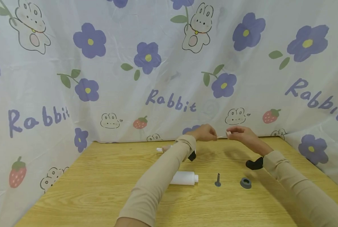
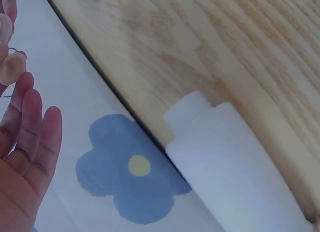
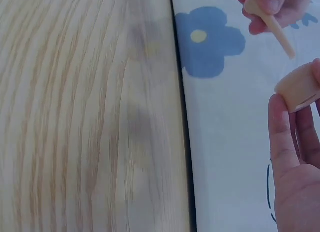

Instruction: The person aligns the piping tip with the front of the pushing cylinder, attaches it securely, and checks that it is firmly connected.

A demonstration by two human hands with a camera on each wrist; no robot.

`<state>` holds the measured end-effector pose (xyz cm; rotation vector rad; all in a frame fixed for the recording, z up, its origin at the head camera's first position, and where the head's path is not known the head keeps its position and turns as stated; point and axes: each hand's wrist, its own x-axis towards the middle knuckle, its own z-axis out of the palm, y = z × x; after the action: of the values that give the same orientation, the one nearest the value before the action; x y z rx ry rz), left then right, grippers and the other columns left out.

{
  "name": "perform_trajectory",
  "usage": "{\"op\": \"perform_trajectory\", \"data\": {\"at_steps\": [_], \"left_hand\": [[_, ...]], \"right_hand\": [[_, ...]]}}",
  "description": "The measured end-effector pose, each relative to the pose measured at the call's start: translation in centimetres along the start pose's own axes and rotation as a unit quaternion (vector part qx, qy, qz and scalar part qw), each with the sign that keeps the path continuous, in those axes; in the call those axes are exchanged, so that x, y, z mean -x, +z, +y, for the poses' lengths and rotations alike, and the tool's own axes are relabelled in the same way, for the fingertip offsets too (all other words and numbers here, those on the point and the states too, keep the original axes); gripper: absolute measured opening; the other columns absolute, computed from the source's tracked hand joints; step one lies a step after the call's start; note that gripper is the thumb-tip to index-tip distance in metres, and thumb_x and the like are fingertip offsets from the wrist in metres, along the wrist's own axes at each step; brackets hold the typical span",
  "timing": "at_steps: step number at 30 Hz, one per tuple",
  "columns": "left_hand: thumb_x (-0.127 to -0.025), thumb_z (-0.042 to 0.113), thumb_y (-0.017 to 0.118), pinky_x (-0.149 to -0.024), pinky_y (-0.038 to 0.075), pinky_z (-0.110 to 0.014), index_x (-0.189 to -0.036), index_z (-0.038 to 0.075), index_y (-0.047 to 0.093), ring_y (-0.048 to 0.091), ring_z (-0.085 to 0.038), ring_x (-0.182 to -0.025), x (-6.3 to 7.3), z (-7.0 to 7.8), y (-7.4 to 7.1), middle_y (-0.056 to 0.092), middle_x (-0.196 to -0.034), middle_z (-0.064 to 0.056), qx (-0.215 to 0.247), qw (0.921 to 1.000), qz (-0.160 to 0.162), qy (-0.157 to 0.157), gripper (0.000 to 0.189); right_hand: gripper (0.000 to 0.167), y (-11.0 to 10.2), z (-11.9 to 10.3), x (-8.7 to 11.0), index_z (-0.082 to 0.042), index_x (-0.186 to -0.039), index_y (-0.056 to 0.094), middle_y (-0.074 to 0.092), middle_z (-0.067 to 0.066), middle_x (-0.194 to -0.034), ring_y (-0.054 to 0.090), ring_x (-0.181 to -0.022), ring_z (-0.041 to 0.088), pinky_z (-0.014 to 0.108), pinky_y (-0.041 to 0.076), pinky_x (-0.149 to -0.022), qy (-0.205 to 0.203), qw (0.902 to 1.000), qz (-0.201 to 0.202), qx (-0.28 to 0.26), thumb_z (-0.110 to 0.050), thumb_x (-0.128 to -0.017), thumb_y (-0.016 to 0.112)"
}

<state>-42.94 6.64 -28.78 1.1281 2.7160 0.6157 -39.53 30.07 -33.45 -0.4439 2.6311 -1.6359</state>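
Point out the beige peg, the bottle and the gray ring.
Beige peg (image 3: 277, 32), right wrist view: on its shaft.
Bottle (image 2: 232, 164), left wrist view: on its body.
Gray ring (image 1: 245, 186), head view: on its front wall.

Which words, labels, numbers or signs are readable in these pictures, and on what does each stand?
"Rabbit": backdrop cloth, left in head view.
"Rabbit": same cloth, centre.
"Rabbit": same cloth, right.
Partial blue marks, right wrist view: too covered to read.
White bottle: no text visible.
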Motion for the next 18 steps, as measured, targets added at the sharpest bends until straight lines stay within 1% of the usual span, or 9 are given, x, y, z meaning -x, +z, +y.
{"op": "perform_trajectory", "data": {"at_steps": [2,4,7,8,10,12,14,18], "left_hand": [[-0.096,0.019,0.063,-0.083,0.053,-0.024,-0.109,0.005,0.076,0.068,-0.019,-0.102,-0.1,0.0,-0.2,0.075,-0.11,-0.007,-0.006,1.0,-0.004,0.0,0.024],[-0.096,0.02,0.063,-0.083,0.053,-0.023,-0.108,0.006,0.076,0.068,-0.018,-0.102,-0.2,0.0,-0.5,0.075,-0.11,-0.006,-0.015,0.9999,-0.006,0.0,0.023],[-0.096,0.021,0.064,-0.083,0.053,-0.023,-0.107,0.008,0.077,0.068,-0.018,-0.102,-0.3,0.0,-0.7,0.075,-0.109,-0.005,-0.026,0.9996,-0.011,-0.002,0.021],[-0.096,0.021,0.064,-0.083,0.053,-0.023,-0.106,0.009,0.077,0.068,-0.017,-0.102,-0.3,-0.1,-0.8,0.075,-0.109,-0.005,-0.028,0.9995,-0.011,-0.002,0.021],[-0.096,0.022,0.064,-0.083,0.053,-0.024,-0.106,0.01,0.077,0.068,-0.017,-0.103,-0.2,-0.1,-0.8,0.075,-0.109,-0.004,-0.027,0.9996,-0.012,-0.004,0.02],[-0.096,0.023,0.065,-0.083,0.053,-0.025,-0.105,0.012,0.078,0.068,-0.016,-0.103,-0.2,-0.1,-0.9,0.075,-0.109,-0.002,-0.026,0.9996,-0.011,-0.007,0.02],[-0.095,0.024,0.065,-0.083,0.053,-0.026,-0.105,0.013,0.078,0.067,-0.016,-0.103,-0.1,0.0,-0.9,0.075,-0.109,-0.001,-0.024,0.9996,-0.008,-0.01,0.019],[-0.096,0.023,0.065,-0.084,0.053,-0.026,-0.104,0.012,0.078,0.067,-0.016,-0.102,0.0,0.4,-0.8,0.075,-0.108,-0.002,-0.017,0.9998,-0.004,-0.009,0.019]], "right_hand": [[0.052,0.1,-0.1,0.0,-0.008,-0.138,0.053,0.055,0.013,-0.137,0.053,-0.123,0.023,0.055,0.037,-0.111,0.005,0.9999,-0.001,-0.009,-0.038,-0.098,0.064],[0.055,0.3,-0.2,0.0,-0.007,-0.14,0.051,0.057,0.009,-0.133,0.053,-0.122,0.019,0.053,0.037,-0.113,0.007,0.9996,-0.001,-0.029,-0.038,-0.097,0.064],[0.055,0.6,-0.4,0.1,-0.003,-0.142,0.047,0.057,0.003,-0.129,0.058,-0.116,0.01,0.043,0.042,-0.111,0.0,0.9979,-0.007,-0.064,-0.032,-0.099,0.062],[0.052,0.8,-0.4,0.1,-0.002,-0.141,0.047,0.057,0.001,-0.127,0.06,-0.112,0.008,0.037,0.044,-0.108,-0.002,0.9971,-0.009,-0.076,-0.03,-0.1,0.062],[0.048,1.1,-0.4,0.0,0.001,-0.14,0.045,0.057,-0.002,-0.123,0.063,-0.107,0.005,0.027,0.048,-0.102,-0.006,0.9942,-0.016,-0.107,-0.024,-0.101,0.06],[0.044,1.5,-0.3,0.0,0.002,-0.137,0.047,0.058,-0.003,-0.12,0.064,-0.105,0.006,0.021,0.05,-0.096,-0.009,0.9913,-0.022,-0.13,-0.02,-0.101,0.059],[0.042,1.8,-0.3,-0.1,0.002,-0.136,0.047,0.059,-0.005,-0.117,0.065,-0.105,0.007,0.019,0.051,-0.092,-0.014,0.989,-0.028,-0.144,-0.019,-0.102,0.059],[0.04,2.1,-0.4,-0.1,0.003,-0.135,0.046,0.059,-0.005,-0.115,0.065,-0.104,0.008,0.02,0.052,-0.093,-0.019,0.9871,-0.032,-0.156,-0.017,-0.102,0.058]]}}
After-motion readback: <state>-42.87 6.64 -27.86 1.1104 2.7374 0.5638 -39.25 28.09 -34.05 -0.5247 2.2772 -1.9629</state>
